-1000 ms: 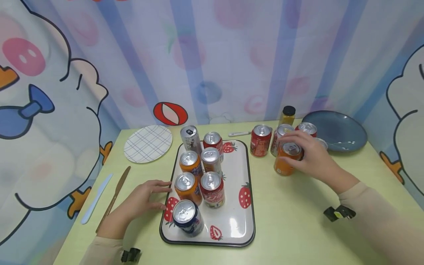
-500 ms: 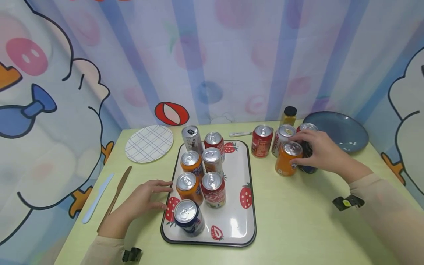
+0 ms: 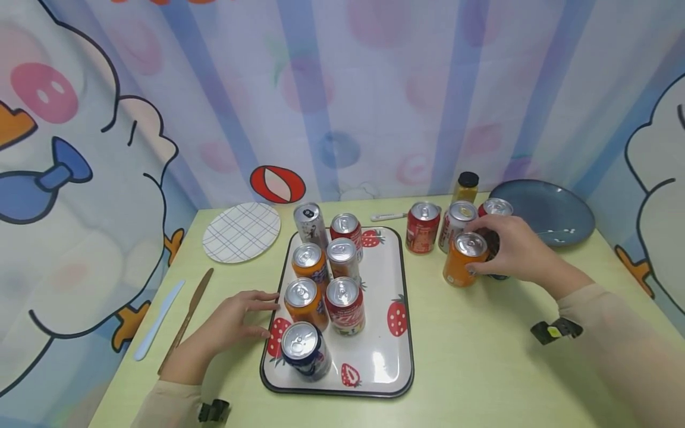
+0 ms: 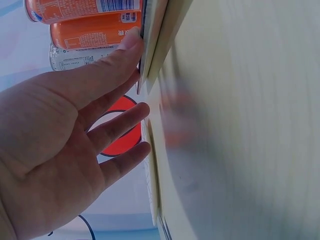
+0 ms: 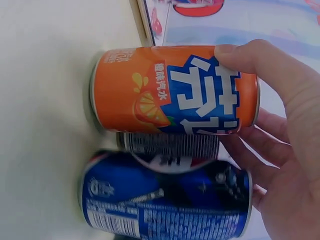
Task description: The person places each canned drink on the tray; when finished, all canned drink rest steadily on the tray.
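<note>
In the head view my right hand (image 3: 511,249) grips an orange soda can (image 3: 461,264), thumb on its near side and fingers behind. The right wrist view shows the thumb on this can's upper wall; a blue soda can (image 5: 165,200) stands close beside it, mostly hidden by the hand in the head view. My left hand (image 3: 232,324) has its fingers extended at the left rim of a strawberry-patterned tray (image 3: 374,356). On the tray stand several cans, among them a dark blue can (image 3: 305,351), an orange can (image 3: 307,309) and a red can (image 3: 345,309).
Behind the right hand stand a red can (image 3: 423,229), a silver-and-red can (image 3: 455,229), another red can (image 3: 495,208) and a black-capped jar (image 3: 467,187). A dark plate (image 3: 562,208) lies far right. Left are a checked plate (image 3: 241,232), a white knife (image 3: 159,321) and a brown knife (image 3: 192,306).
My right hand shifted right off the orange can, uncovering the blue can, then came back left onto the orange can, which sits slightly nearer me. The left hand stays at the tray.
</note>
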Tool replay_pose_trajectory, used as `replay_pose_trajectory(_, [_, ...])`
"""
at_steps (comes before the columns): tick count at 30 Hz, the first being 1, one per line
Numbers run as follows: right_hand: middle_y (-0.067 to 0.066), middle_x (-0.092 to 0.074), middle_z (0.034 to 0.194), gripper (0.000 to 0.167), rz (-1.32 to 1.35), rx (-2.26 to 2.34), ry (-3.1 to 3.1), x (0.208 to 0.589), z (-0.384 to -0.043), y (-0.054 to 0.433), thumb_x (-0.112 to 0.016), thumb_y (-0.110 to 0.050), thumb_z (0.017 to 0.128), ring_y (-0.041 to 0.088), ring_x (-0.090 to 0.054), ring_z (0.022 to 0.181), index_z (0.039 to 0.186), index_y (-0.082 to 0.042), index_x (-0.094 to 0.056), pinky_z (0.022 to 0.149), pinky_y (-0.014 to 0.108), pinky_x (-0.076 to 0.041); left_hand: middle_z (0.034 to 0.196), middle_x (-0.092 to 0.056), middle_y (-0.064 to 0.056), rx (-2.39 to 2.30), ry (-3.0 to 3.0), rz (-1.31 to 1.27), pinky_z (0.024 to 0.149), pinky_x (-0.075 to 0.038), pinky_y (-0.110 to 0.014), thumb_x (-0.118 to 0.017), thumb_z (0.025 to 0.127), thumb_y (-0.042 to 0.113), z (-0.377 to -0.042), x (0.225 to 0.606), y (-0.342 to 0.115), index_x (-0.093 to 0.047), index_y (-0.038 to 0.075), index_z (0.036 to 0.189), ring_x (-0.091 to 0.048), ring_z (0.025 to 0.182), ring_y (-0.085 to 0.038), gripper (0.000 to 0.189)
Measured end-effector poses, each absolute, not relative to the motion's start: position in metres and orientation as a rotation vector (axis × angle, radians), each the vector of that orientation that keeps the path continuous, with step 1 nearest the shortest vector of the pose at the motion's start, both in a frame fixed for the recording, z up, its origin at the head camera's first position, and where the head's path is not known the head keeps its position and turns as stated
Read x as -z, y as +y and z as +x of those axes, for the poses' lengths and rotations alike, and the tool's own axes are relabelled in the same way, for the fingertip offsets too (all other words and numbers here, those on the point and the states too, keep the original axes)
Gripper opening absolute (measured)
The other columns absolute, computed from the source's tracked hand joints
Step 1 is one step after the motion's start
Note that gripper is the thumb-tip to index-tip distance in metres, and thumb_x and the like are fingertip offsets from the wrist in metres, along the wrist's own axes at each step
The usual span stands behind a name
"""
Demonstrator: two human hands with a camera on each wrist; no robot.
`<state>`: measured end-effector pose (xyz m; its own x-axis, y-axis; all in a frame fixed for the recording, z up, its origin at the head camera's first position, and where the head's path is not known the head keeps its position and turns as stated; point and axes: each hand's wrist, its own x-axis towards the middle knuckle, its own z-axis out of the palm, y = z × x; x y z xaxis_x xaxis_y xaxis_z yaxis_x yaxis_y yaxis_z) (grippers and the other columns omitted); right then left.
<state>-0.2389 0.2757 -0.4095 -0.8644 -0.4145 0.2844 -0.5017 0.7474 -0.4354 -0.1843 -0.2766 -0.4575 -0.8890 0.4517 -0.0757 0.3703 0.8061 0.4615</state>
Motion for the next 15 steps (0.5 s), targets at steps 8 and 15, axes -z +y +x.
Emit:
replay_pose_trajectory(8, [-0.005,-0.073,0.106,0.06,0.824,-0.749,-2.634,0.405,-0.214,0.248,-0.1,-0.02,0.062,0.01,-0.065,0.091,0.114,-0.016,-0.069,0.075,0.033,-0.057,0.145,-0.063,-0.009,-0.649,2.819,0.652,0.115,-0.043,-0.062,-0.09,0.077,0.018,-0.183,0.456,-0.276,-0.074,0.01,0.129,-0.053,0.137,-0.043,0.055])
replay_pose_trajectory(15, [-0.01,-0.07,0.111,0.067,0.954,-0.894,-2.589,0.398,-0.181,0.204,-0.1,-0.019,0.058,0.01,-0.065,0.101,0.117,-0.017,-0.068,0.087,0.04,-0.06,0.146,-0.063,-0.01,-0.656,2.823,0.667,0.115,-0.042,-0.063,-0.089,0.078,0.02,-0.183,0.454,-0.276,-0.073,0.01,0.129,-0.053,0.137,-0.044,0.054])
